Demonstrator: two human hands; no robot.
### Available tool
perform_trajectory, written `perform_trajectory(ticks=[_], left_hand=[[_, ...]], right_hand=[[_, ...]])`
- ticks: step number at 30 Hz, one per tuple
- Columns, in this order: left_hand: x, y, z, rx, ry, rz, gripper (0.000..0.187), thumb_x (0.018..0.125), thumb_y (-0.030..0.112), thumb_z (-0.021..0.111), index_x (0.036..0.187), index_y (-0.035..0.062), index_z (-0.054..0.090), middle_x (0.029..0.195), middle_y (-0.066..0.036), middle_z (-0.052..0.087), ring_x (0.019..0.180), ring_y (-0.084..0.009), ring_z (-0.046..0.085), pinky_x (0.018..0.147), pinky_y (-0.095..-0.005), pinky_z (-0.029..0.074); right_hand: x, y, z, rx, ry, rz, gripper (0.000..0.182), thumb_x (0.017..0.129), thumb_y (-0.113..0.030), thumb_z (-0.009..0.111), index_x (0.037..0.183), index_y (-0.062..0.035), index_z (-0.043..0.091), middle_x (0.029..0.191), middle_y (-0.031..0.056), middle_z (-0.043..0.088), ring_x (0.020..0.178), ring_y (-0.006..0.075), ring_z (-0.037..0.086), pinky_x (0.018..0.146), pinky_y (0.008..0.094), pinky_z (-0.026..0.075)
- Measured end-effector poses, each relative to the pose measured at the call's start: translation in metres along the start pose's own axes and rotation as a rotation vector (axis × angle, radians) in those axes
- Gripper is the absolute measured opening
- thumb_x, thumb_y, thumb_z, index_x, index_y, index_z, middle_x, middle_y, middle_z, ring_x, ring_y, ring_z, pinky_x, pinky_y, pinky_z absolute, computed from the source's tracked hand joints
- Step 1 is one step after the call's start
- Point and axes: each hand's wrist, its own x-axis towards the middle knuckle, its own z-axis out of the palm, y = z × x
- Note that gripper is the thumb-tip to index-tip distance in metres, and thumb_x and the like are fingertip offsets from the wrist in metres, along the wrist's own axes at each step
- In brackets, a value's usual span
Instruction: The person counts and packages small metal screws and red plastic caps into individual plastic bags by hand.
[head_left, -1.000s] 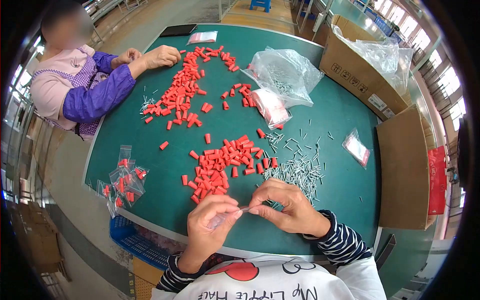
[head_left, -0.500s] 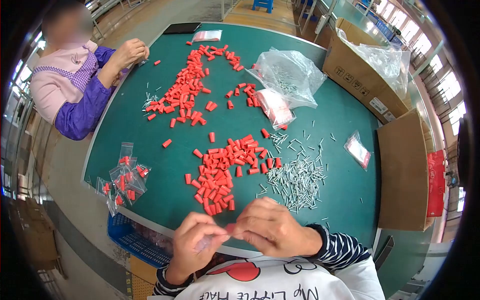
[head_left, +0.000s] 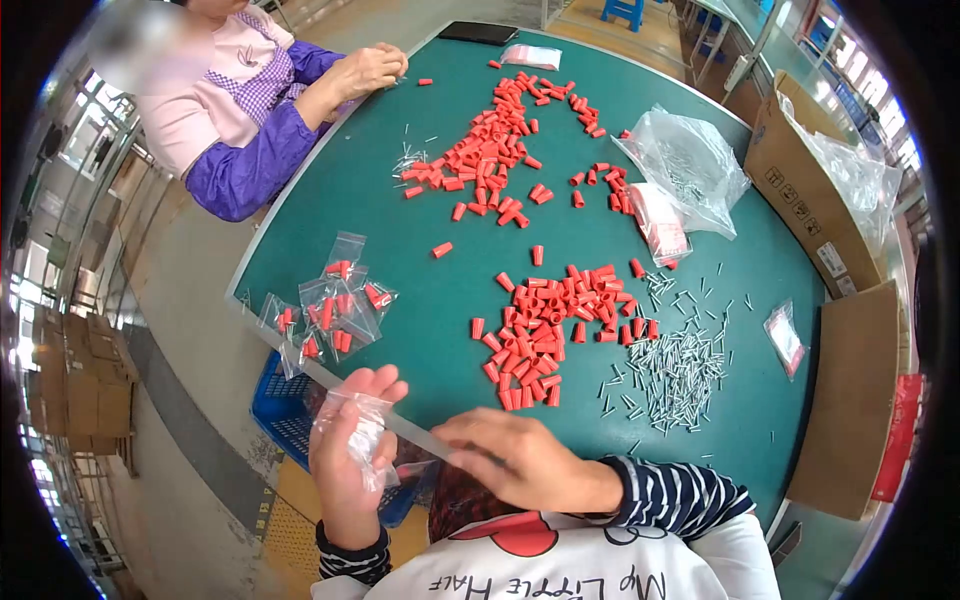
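A small clear plastic bag (head_left: 366, 440) lies across the palm of my left hand (head_left: 348, 450), whose fingers are curled loosely around it, by the table's front edge. My right hand (head_left: 515, 455) is over the edge to its right, palm down, with its fingertips hidden or too small to make out. Beyond my hands is a heap of red tapered caps (head_left: 535, 340). To the right of that heap lies a pile of small metal pins (head_left: 680, 370). Several filled clear bags with red caps (head_left: 335, 305) lie at the table's left corner.
Across the table sits a co-worker (head_left: 240, 110) near a second heap of red caps (head_left: 490, 145). A large clear bag (head_left: 685, 165) and cardboard boxes (head_left: 850, 400) are at the right. Below the front edge is a blue basket (head_left: 285, 405).
My hands have moved apart; the left now shows its palm with the bag. The red piece between my fingers is no longer visible. The view has shifted, placing the table farther right.
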Motion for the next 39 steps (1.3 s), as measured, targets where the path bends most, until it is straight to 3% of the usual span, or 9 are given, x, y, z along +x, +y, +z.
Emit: perform_trajectory(ticks=[5,12,16,21,25,29,32,35,39], left_hand=[[0.000,-0.021,0.029,0.116,-0.159,-0.042,0.043,0.100,0.020,0.052,0.132,-0.0086,0.051,0.143,-0.022,0.047,0.115,-0.0187,0.059,0.052,-0.0193,0.042],[-0.001,-0.044,0.067,0.336,-0.404,-0.123,0.039,0.103,0.021,0.049,0.131,-0.0045,0.054,0.143,-0.012,0.049,0.058,-0.0024,0.044,0.051,-0.0181,0.036],[0.006,-0.048,0.080,0.310,-0.336,-0.140,0.042,0.100,0.024,0.055,0.127,-0.0084,0.055,0.126,-0.020,0.061,0.064,-0.0045,0.054,0.046,-0.0184,0.037],[0.014,-0.054,0.089,0.329,-0.309,-0.088,0.040,0.097,0.022,0.061,0.128,-0.0034,0.058,0.089,-0.006,0.064,0.060,-0.0031,0.045,0.050,-0.0194,0.032],[0.017,-0.052,0.102,0.355,-0.440,-0.281,0.033,0.090,0.011,0.070,0.120,-0.0010,0.064,0.087,-0.004,0.063,0.068,-0.0048,0.050,0.056,-0.0194,0.036],[0.015,-0.081,0.110,0.274,-0.509,0.034,0.007,0.089,-0.001,0.067,0.095,0.0005,0.069,0.093,-0.003,0.065,0.072,-0.0051,0.052,0.061,-0.0201,0.042],[0.010,-0.080,0.115,0.386,-0.304,-0.068,0.007,0.087,0.004,0.071,0.092,-0.0001,0.068,0.095,-0.007,0.065,0.065,-0.0038,0.049,0.051,-0.0176,0.035],[0.015,-0.077,0.113,0.417,-0.322,-0.036,0.012,0.088,-0.002,0.069,0.099,-0.0002,0.069,0.092,-0.006,0.065,0.075,-0.0074,0.057,0.065,-0.0211,0.046],[0.014,-0.078,0.117,0.678,-0.567,0.226,0.015,0.087,0.004,0.071,0.100,-0.0028,0.068,0.093,-0.008,0.067,0.075,-0.0082,0.057,0.066,-0.0218,0.047]], right_hand=[[-0.005,-0.011,-0.025,0.079,0.067,0.234,0.035,0.084,-0.011,0.076,0.116,-0.0014,0.063,0.100,0.0072,0.065,0.085,0.0165,0.064,0.069,0.0286,0.050],[-0.023,0.005,-0.043,-0.068,0.261,-0.029,0.022,0.086,-0.006,0.070,0.108,-0.0022,0.065,0.091,0.0097,0.063,0.080,0.0202,0.062,0.066,0.0297,0.050],[-0.037,-0.006,-0.057,0.044,0.362,0.231,0.012,0.093,-0.006,0.063,0.103,-0.0017,0.066,0.087,0.0058,0.065,0.072,0.0105,0.058,0.062,0.0252,0.047],[-0.054,-0.009,-0.076,0.141,0.388,0.308,0.020,0.098,-0.015,0.060,0.108,0.0010,0.066,0.085,0.0025,0.066,0.071,0.0063,0.056,0.062,0.0228,0.046],[-0.062,-0.010,-0.081,0.434,0.362,0.348,0.021,0.099,-0.017,0.058,0.109,0.0000,0.067,0.083,0.0007,0.067,0.069,0.0061,0.056,0.061,0.0215,0.046],[-0.070,-0.004,-0.073,0.278,0.408,0.344,0.021,0.098,-0.017,0.060,0.106,0.0011,0.067,0.082,0.0014,0.067,0.068,0.0059,0.056,0.061,0.0216,0.047],[-0.076,-0.007,-0.080,0.120,0.457,0.342,0.022,0.098,-0.017,0.061,0.107,0.0011,0.066,0.082,0.0008,0.067,0.069,0.0055,0.057,0.061,0.0215,0.047],[-0.078,-0.001,-0.084,0.125,0.556,0.222,0.021,0.095,-0.016,0.064,0.107,0.0011,0.065,0.082,0.0010,0.066,0.070,0.0085,0.058,0.062,0.0235,0.046],[-0.073,-0.021,-0.094,-0.053,0.620,0.099,0.019,0.089,-0.008,0.069,0.107,0.0001,0.066,0.094,0.0054,0.067,0.082,0.0147,0.062,0.074,0.0274,0.049]])
